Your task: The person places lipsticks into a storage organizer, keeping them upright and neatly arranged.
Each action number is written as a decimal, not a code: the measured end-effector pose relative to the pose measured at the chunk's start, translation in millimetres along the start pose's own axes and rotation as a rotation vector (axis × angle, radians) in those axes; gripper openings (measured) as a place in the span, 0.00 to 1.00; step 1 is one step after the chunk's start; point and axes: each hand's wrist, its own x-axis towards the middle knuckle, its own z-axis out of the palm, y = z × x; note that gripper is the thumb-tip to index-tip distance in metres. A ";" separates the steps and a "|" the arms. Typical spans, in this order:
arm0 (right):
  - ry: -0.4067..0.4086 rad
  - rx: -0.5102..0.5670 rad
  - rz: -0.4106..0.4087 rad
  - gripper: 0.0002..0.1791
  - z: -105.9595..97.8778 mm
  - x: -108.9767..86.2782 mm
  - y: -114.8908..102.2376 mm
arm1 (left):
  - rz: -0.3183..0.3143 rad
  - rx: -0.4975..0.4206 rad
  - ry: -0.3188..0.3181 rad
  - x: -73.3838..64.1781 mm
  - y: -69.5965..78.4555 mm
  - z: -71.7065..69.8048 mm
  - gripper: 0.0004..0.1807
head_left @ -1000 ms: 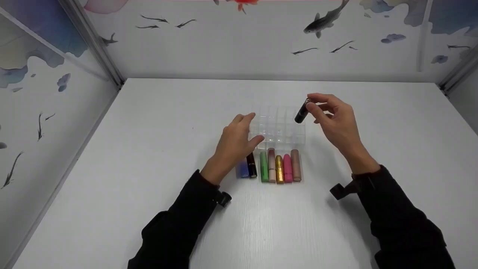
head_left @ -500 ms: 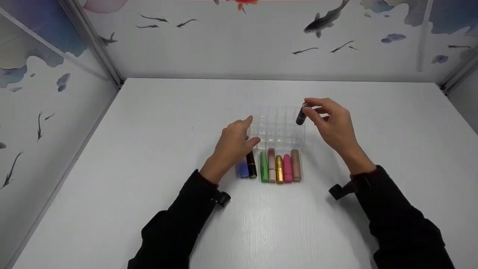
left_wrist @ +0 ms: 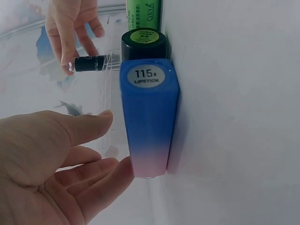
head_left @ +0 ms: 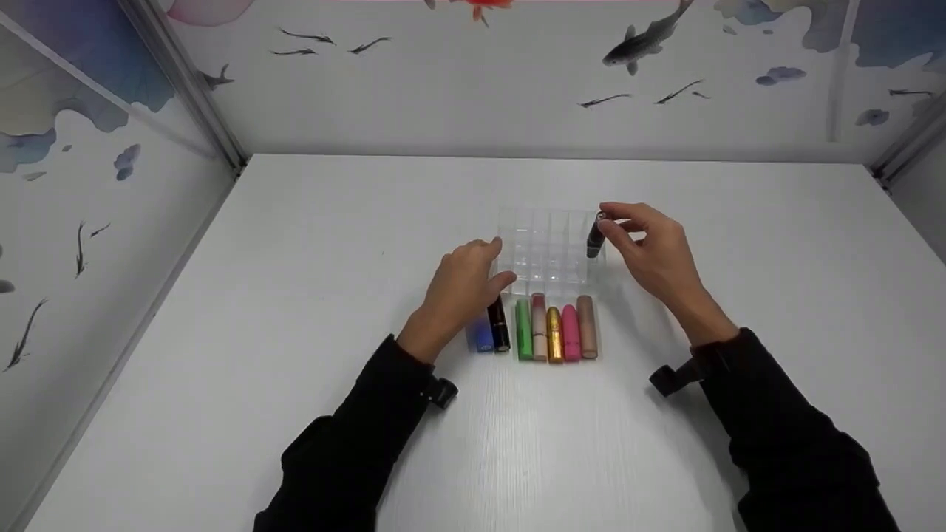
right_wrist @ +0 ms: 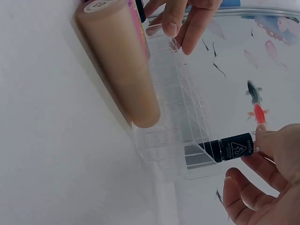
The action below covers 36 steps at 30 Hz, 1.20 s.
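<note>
My right hand [head_left: 650, 247] pinches a black lipstick tube [right_wrist: 236, 146] by its clear upper end, between thumb and fingers. The tube's lower end is inside a right-hand compartment of the clear divided organizer [head_left: 543, 247], as the right wrist view shows. At the organizer's left side, my left hand [head_left: 465, 281] holds the edge, with thumb and fingers on it. Close to that hand lie a blue-and-pink lipstick [left_wrist: 149, 117] and a black tube [head_left: 499, 325], partly covered by it in the head view.
In front of the organizer lies a row with a green tube [head_left: 524, 329], a pink-and-red tube [head_left: 539, 329], a gold tube [head_left: 554, 336], a bright pink tube [head_left: 570, 334] and a tan tube [head_left: 587, 329]. Patterned panels [head_left: 443, 96] bound the white table [head_left: 332, 295].
My right hand has moved left and toward me, lowering the black lipstick tube into the organizer. My left hand has shifted slightly, its fingertips nearer together at the organizer's edge.
</note>
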 end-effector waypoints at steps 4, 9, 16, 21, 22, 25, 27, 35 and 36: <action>-0.010 -0.025 0.015 0.20 2.2 -0.8 1.8 | 0.003 0.009 0.002 0.4 0.3 0.5 0.29; -0.020 -0.047 0.020 0.20 3.7 -1.9 2.0 | -0.007 0.021 -0.014 1.0 1.8 0.6 0.30; -0.035 -0.039 0.028 0.20 5.2 -1.6 3.2 | -0.016 0.071 -0.022 0.2 3.0 -0.7 0.30; -0.050 -0.036 0.026 0.21 5.2 -1.4 3.6 | -0.015 0.081 -0.015 0.1 2.1 0.0 0.30; -0.057 -0.036 0.025 0.22 5.1 -1.4 3.4 | -0.014 0.083 -0.011 0.0 1.9 0.3 0.30; -0.085 -0.043 0.029 0.24 4.7 -1.8 2.6 | -0.013 0.085 -0.006 -0.3 1.4 0.7 0.30; -0.105 -0.047 0.037 0.26 4.4 -1.9 1.8 | -0.014 0.086 -0.007 -0.6 1.5 0.6 0.30; -0.139 -0.068 0.072 0.30 -1.8 -0.7 -4.2 | -0.021 0.082 -0.018 -1.0 2.2 -2.4 0.30; -0.136 -0.068 0.075 0.30 -3.8 -0.5 -5.8 | -0.021 0.082 -0.020 -0.9 2.1 -2.6 0.30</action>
